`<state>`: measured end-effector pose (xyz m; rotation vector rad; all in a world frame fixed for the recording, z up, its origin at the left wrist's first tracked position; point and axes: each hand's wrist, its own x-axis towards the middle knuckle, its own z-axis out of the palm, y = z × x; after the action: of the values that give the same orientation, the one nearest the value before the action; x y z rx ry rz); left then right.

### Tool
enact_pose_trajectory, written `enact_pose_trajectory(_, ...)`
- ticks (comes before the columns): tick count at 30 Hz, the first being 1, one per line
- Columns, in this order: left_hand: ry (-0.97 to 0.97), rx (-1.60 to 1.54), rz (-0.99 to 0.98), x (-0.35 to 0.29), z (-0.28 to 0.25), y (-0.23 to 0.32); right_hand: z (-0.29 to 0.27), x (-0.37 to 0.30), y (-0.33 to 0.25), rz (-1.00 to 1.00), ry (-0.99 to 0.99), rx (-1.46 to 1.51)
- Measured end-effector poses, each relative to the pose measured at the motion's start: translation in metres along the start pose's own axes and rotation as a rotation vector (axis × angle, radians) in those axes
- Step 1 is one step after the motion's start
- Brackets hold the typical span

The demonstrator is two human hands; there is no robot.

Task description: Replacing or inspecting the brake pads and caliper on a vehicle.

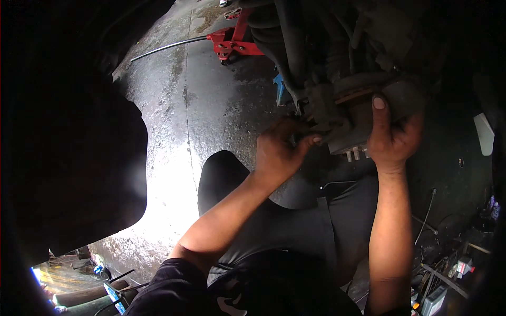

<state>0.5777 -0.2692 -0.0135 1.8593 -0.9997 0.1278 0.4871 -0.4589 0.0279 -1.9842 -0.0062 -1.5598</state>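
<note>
In the dim wheel well, a brake disc (363,113) sits at the hub, with several wheel studs (356,154) showing below it. A dark brake caliper (324,105) straddles the disc's left side. My left hand (279,150) is closed at the caliper's lower left end, thumb tip against it; shadow hides most of its fingers. From the right, my right hand (394,137) grips the disc's edge. Its thumb points up along the disc's face, and its other fingers curl behind, partly hidden.
A red floor jack (226,46) with a long handle stands beyond on the concrete floor (221,100). Dark body panels frame the left. An L-shaped metal rod (337,183) shows near my right leg. Tools and boxes (435,300) lie at lower right.
</note>
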Motion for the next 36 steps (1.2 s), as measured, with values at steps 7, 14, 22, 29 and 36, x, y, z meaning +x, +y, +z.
enact_pose_trajectory(7,0.049,0.006,-0.05,-0.004,0.005,-0.003,-0.002,0.003,-0.003,-0.006,-0.024,-0.065)
enact_pose_trajectory(14,0.176,-0.215,0.015,0.023,0.001,0.001,0.001,0.002,0.004,-0.047,0.026,-0.005)
enact_pose_trajectory(22,-0.33,-0.181,-0.104,0.03,-0.011,-0.007,-0.002,0.002,-0.002,-0.025,-0.011,-0.006)
enact_pose_trajectory(29,0.097,-0.094,-0.131,-0.014,0.034,0.012,-0.001,0.002,0.001,-0.03,0.01,0.014)
enact_pose_trajectory(36,0.254,-0.001,-0.044,-0.027,0.035,0.016,0.0,0.004,-0.002,-0.032,0.017,-0.011)
